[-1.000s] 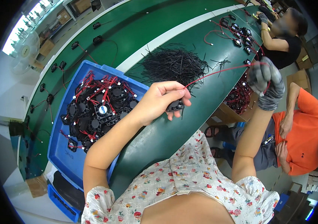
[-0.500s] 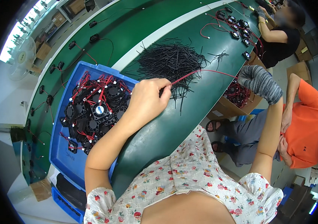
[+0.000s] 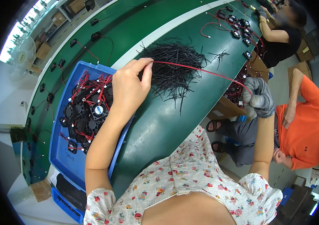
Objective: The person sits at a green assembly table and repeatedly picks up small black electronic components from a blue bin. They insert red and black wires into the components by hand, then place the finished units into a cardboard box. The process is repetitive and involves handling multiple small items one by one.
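— Contents of the blue tray (image 3: 67, 157) at centre left?
— Small black fans (image 3: 88, 114) with red leads, piled loose; tray sits on the green table (image 3: 159, 123).
— Hands?
— Left hand (image 3: 129, 88), centre frame, pinches one end of a red wire (image 3: 200, 70) above the heap of black cable ties (image 3: 172, 71). Right hand (image 3: 257, 97), gloved grey, centre right, is clenched on the other end; the wire runs taut between them.

At frame centre the bare left hand (image 3: 129, 88) pinches one end of a red wire (image 3: 204, 71) stretched to the gloved right hand (image 3: 257, 96) at right, above a heap of black cable ties (image 3: 174, 71); a blue tray (image 3: 67, 157) of small fans (image 3: 88, 112) sits at left.
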The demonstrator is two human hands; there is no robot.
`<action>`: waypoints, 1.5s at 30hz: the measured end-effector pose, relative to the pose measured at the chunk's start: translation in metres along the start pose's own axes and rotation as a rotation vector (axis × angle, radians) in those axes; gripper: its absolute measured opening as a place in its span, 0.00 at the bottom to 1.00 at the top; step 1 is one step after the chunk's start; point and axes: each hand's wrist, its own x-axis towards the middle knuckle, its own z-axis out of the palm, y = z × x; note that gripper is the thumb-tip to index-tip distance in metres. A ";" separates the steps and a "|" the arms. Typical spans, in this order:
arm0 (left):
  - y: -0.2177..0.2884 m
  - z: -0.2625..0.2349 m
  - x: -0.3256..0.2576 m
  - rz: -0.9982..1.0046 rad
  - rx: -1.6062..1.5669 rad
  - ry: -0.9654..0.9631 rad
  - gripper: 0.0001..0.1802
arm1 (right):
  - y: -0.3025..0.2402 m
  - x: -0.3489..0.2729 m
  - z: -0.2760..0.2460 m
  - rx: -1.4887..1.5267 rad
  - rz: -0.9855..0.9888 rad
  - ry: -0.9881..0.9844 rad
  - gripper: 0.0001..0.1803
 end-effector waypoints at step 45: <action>0.025 0.008 -0.016 -0.641 -1.024 -0.541 0.10 | 0.048 0.109 0.104 0.209 -0.137 0.352 0.06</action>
